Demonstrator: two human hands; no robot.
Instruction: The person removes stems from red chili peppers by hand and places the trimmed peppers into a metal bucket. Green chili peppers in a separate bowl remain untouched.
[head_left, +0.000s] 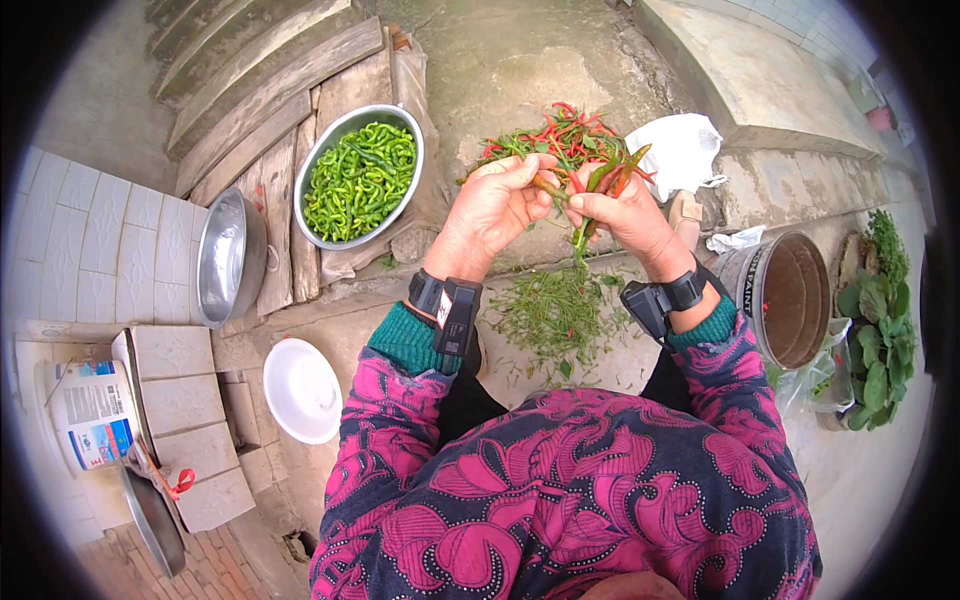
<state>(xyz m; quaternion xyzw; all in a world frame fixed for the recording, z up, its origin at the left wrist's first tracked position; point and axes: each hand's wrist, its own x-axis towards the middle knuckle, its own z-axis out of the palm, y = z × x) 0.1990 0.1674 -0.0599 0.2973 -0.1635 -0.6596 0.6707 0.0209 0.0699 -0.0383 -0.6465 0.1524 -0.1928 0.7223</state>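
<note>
Between thumb and fingers, my left hand (501, 201) grips a brownish-green chili pepper (550, 187). My right hand (626, 214) holds a small bunch of red and green chili peppers (621, 174), their stems pointing down toward me. The two hands are close together, the left one's pepper reaching across to the right thumb. Beyond them a heap of red chili peppers (566, 131) with green stems lies on the concrete; my fingers cover its near side. Below the hands, a scatter of green stems (559, 315) is spread over the ground.
A metal basin (304, 217) of green chili peppers stands on planks at left, beside a tilted metal basin (225, 255). A white plastic basin (300, 390) sits nearer. At right are a white plastic bag (675, 150), a paint bucket (791, 300) and leafy plants (877, 352).
</note>
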